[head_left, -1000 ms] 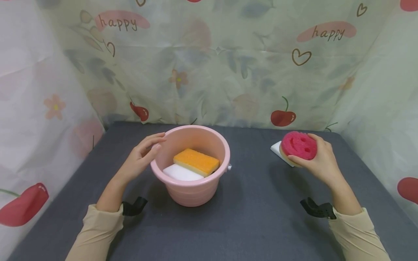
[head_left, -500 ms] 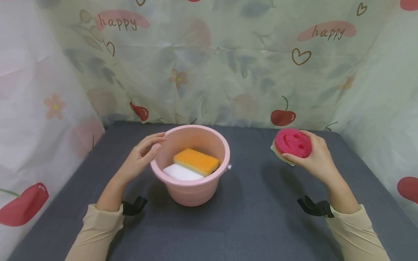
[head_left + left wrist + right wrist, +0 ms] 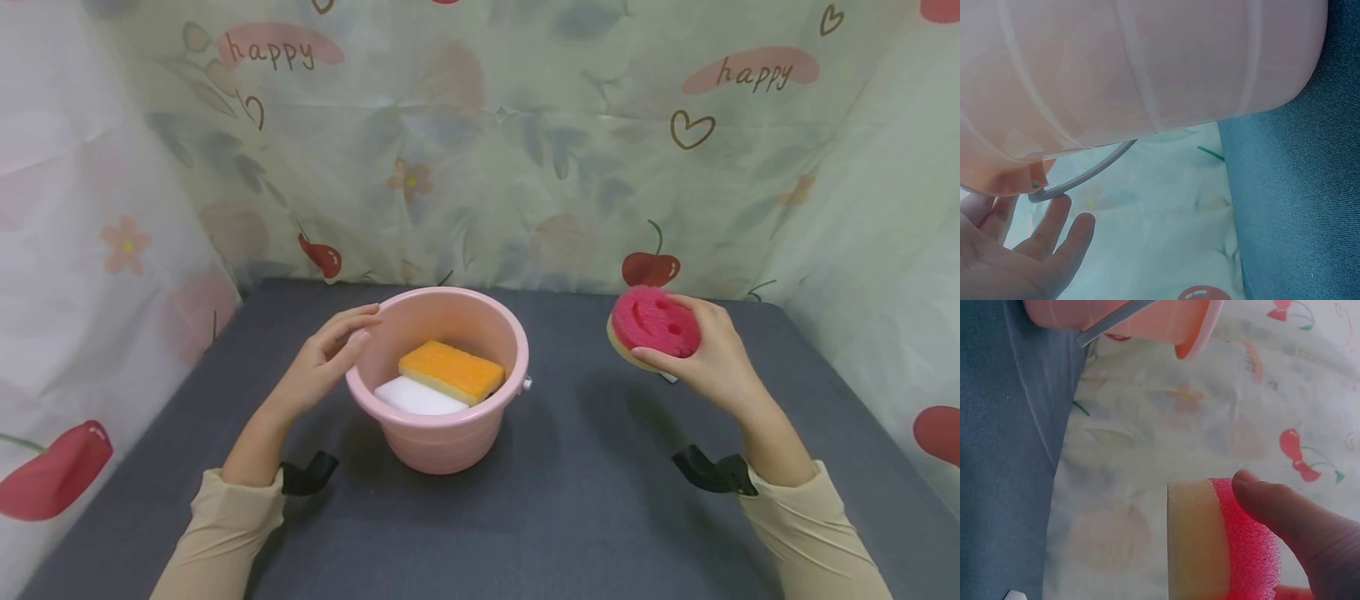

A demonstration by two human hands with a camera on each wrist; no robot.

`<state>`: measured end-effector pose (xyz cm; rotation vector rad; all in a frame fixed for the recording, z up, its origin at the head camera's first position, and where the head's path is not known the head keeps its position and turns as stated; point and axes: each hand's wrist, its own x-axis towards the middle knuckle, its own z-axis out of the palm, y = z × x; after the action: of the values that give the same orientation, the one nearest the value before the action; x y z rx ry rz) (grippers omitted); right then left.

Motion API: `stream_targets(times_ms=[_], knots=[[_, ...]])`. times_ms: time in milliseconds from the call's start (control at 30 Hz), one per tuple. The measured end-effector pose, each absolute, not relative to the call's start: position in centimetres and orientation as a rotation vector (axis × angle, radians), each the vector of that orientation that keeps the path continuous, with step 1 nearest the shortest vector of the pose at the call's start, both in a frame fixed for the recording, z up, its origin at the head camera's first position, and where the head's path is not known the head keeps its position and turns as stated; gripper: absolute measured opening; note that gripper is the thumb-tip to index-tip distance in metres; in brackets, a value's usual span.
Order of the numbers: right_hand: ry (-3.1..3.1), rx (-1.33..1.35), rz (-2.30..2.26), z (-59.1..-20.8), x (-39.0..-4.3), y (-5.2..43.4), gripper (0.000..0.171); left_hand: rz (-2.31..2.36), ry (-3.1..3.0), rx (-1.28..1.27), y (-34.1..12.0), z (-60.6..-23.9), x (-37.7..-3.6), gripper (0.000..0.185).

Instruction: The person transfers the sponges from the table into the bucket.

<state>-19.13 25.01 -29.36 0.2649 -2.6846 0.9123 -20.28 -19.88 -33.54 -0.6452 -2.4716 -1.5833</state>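
A pink bucket (image 3: 438, 442) stands mid-table with an orange sponge (image 3: 450, 371) lying over a white sponge (image 3: 416, 398) inside it. My left hand (image 3: 352, 329) rests with relaxed fingers against the bucket's left rim. In the left wrist view the bucket wall (image 3: 1147, 62) and its grey handle (image 3: 1085, 178) fill the frame above my left fingers (image 3: 1054, 231). My right hand (image 3: 663, 342) grips a round pink smiley sponge (image 3: 648, 317) in the air to the right of the bucket. The right wrist view shows the sponge's yellow backing (image 3: 1194, 540) and my thumb (image 3: 1291, 512) on the pink side.
The dark grey table (image 3: 585, 500) is walled by printed curtains (image 3: 480, 150) at the back and on both sides. A sliver of a white block (image 3: 667, 377) lies on the table below my right hand. The bucket (image 3: 1129, 315) shows at the top of the right wrist view.
My right hand has lifted the pink smiley sponge off the white block and carried it left and up, toward the bucket. The left hand and bucket have stayed put.
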Motion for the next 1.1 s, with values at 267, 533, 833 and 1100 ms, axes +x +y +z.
stream_targets(times_ms=[267,533,833,1100], knots=[[-2.672,0.333,0.942,-29.0,-19.3,23.6,0.073,-1.573,-2.488,-0.638,-19.9,-33.5,-20.3,0.035],[-2.661,0.4,0.978,-28.2,-19.1,22.0,0.071,-1.582,-2.475,-0.648,-19.9,-33.6,-20.3,0.035],[-2.623,0.498,0.986,-27.8,-19.2,20.5,0.07,-1.584,-2.457,-0.657,-19.9,-33.7,-20.3,0.034],[-2.63,0.535,1.001,-27.4,-19.2,19.2,0.073,-1.588,-2.46,-0.652,-19.9,-33.6,-20.3,0.034]])
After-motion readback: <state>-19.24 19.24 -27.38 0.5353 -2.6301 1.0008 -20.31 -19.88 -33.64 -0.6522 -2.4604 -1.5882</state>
